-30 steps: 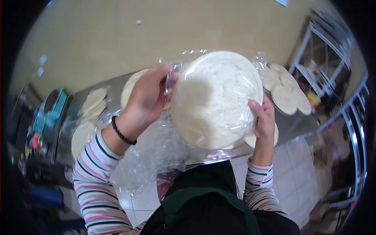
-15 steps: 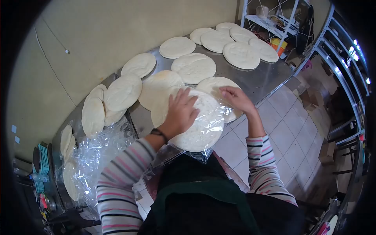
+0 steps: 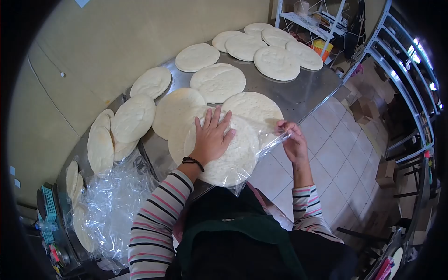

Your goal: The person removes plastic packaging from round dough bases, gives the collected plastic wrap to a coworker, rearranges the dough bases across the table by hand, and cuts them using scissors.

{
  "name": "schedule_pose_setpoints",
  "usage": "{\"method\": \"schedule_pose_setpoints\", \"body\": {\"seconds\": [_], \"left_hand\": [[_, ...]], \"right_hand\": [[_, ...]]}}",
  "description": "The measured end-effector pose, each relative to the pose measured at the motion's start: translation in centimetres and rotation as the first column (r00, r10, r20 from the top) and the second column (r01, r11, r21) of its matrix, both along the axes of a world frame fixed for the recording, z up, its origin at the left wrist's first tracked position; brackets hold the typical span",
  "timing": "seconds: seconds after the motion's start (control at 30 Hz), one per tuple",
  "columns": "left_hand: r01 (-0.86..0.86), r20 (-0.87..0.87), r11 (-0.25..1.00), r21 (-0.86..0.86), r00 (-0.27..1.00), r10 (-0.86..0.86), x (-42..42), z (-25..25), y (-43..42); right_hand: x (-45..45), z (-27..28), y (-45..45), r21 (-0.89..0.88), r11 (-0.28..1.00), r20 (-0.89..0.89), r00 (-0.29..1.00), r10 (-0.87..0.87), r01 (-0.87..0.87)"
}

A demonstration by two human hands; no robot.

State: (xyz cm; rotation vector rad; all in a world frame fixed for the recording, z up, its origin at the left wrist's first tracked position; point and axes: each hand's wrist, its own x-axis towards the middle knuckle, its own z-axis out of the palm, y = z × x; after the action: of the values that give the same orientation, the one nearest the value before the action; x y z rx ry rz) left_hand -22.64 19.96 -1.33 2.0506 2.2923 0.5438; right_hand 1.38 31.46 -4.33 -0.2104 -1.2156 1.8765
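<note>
A round flatbread (image 3: 233, 158) in a clear plastic bag lies at the near edge of the metal table, partly over other flatbreads. My left hand (image 3: 212, 139) presses flat on it, fingers spread. At the right, my right hand (image 3: 294, 140) pinches the plastic bag (image 3: 270, 142) by its open end and holds it stretched away from the bread. Just behind lie another flatbread (image 3: 254, 108) and a slightly browner flatbread (image 3: 176, 112). The underside of the bagged bread is hidden.
More flatbreads (image 3: 218, 83) are spread across the metal table (image 3: 261, 91) and along its left part. A heap of clear plastic bags (image 3: 119, 200) lies to my left. A metal shelf (image 3: 308, 23) stands at the back, with cardboard boxes (image 3: 364, 110) on the floor at right.
My right hand has moved down and now grips the bag's end, pulling the plastic out to the right. My left hand stays on the bread, its fingers flatter. The view has shifted slightly.
</note>
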Motion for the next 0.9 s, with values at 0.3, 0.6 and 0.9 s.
{"method": "schedule_pose_setpoints", "body": {"seconds": [0.3, 0.6, 0.9], "left_hand": [[-0.007, -0.066, 1.000, 0.024, 0.998, 0.009, 0.5, 0.1, -0.2], [-0.017, -0.051, 1.000, 0.023, 0.999, 0.018, 0.1, 0.1, -0.3], [0.019, -0.088, 0.932, 0.361, 0.996, 0.014, 0.4, 0.5, -0.8]], "right_hand": [[0.5, 7.8, -7.5, 0.481, 0.871, 0.485, 0.799, -0.355, 0.095], [2.0, 5.4, -7.7, 0.667, 0.706, 0.503, 0.843, -0.189, -0.239], [7.3, -1.6, -7.3, 0.443, 0.884, 0.657, 0.618, -0.431, 0.146]]}}
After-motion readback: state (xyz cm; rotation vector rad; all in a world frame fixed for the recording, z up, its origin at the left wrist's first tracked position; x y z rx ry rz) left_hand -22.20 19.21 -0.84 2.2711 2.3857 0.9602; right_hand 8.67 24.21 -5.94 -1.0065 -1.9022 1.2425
